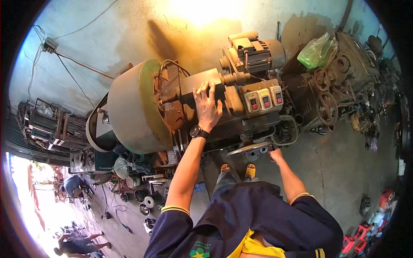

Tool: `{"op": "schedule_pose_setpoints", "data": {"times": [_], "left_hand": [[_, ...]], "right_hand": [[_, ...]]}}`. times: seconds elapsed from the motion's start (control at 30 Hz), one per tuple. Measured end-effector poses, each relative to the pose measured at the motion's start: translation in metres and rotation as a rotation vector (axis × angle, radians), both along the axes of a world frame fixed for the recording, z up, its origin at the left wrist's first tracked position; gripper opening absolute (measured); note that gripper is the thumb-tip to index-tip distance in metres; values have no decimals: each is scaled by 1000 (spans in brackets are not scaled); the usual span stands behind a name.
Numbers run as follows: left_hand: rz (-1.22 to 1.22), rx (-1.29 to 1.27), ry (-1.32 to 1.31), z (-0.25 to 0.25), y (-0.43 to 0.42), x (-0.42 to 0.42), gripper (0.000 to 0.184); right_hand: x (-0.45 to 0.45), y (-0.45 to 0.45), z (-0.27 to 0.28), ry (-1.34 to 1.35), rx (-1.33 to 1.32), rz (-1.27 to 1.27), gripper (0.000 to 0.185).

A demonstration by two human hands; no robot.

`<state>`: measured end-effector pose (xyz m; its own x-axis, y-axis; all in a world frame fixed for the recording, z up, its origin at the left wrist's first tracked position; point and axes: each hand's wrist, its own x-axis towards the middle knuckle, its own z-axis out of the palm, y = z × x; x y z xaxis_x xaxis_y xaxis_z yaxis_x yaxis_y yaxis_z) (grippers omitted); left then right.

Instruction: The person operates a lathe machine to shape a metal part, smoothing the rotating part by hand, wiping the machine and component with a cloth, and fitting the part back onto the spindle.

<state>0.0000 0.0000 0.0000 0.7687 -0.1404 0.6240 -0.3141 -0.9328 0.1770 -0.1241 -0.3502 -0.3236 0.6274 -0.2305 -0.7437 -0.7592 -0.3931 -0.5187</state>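
My left hand (208, 105) rests on the front of a grey metal housing (198, 82) on a large machine, its fingers spread and a black watch on the wrist. To its left is the machine's big round drum (133, 107). My right hand (275, 155) is closed round the handle at the right edge of a handwheel (251, 148), low on the machine's front. Above and between the hands sit three switch boxes with red buttons (266, 99). A motor (257, 53) is mounted behind them.
Greasy gears and machine parts (329, 103) stand at the right, with a green plastic bag (317, 52) on top. Red tools (359, 236) lie at the lower right. Two people (74, 186) are at the far left, near loose parts on the floor.
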Motion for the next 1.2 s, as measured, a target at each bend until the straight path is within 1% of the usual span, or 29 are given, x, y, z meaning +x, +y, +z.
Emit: {"op": "schedule_pose_setpoints", "data": {"times": [0.07, 0.1, 0.17, 0.23, 0.27, 0.3, 0.33, 0.37, 0.4, 0.43, 0.47, 0.53, 0.6, 0.67, 0.73, 0.77, 0.83, 0.87, 0.9, 0.93, 0.97, 1.0, 1.03, 1.07, 1.13, 1.17, 1.2], "left_hand": [[-13, -11, 5, 2, -1, 3, 78], [-13, 19, 28, 5, 10, -7, 74], [-10, -1, 17, 4, 7, -5, 72], [-5, -11, 11, 2, 6, -6, 71], [-5, -23, 1, 2, 5, -6, 69], [-5, -36, -12, 2, 4, -4, 67], [-3, -35, -14, 2, 3, -3, 67], [-3, -44, -16, 2, 2, -2, 67], [-5, -52, -17, 3, 0, -1, 66], [-1, -53, -27, 4, -3, 0, 66], [0, -54, -34, 5, -3, -1, 67], [-3, -38, -19, 6, -1, -1, 67], [0, -22, -19, 6, 0, -2, 70], [2, -9, -2, 6, 1, -3, 71], [-1, -17, -4, 5, -2, -2, 71], [-6, -20, -11, 4, -3, -2, 70], [-10, -24, -15, 2, -3, -2, 70], [-10, -32, -16, 2, -5, -2, 68], [-9, -37, -20, 3, -5, -2, 67], [-3, -41, -24, 5, -6, -2, 66], [-2, -44, -35, 6, -6, -2, 66], [-4, -57, -33, 5, -6, -2, 66], [-3, -61, -41, 6, -6, -2, 66], [2, -53, -33, 7, -6, -3, 67], [-4, -45, -22, 5, -3, -3, 67], [-4, -37, -31, 4, -3, -3, 73], [-6, -35, -28, 5, -3, -3, 73]], "right_hand": [[5, 3, 0, -81, -173, 15, 27], [-14, 23, 7, -59, -153, 16, 27], [-21, 27, 47, -150, -116, 45, 31], [-30, 46, 84, -165, 84, 59, 22], [-35, 61, 104, -147, 132, 113, 23], [-40, 82, 99, -183, 176, 98, 25], [-44, 103, 112, -256, 151, 182, 25], [-48, 125, 115, -150, 269, 84, 22], [-54, 147, 66, -189, 390, 14, 20], [-52, 164, 93, -119, 367, 53, 18], [-59, 183, 42, -251, 389, 58, 30], [-51, 204, 16, -32, 401, 171, 33], [-47, 214, -21, 121, 605, 255, 36], [-46, 216, -26, 137, 575, 299, 37], [-46, 211, -25, 12, 450, 400, 37], [-45, 203, -24, 3, 435, 416, 32], [-42, 166, 65, 113, 743, 203, 27], [-41, 149, 66, 56, 750, 173, 25], [-38, 127, 112, 60, 747, 152, 27], [-35, 110, 139, 33, 630, 117, 27], [-28, 87, 110, 46, 650, 142, 24], [-25, 66, 122, 44, 680, 100, 23], [-21, 48, 113, -15, 552, 123, 23], [-20, 33, 112, -43, 531, 85, 23], [-17, 15, 103, -58, 408, 53, 18], [-16, 11, 95, -85, 345, 22, 16], [-15, 8, 78, -113, 283, -10, 14]]}}
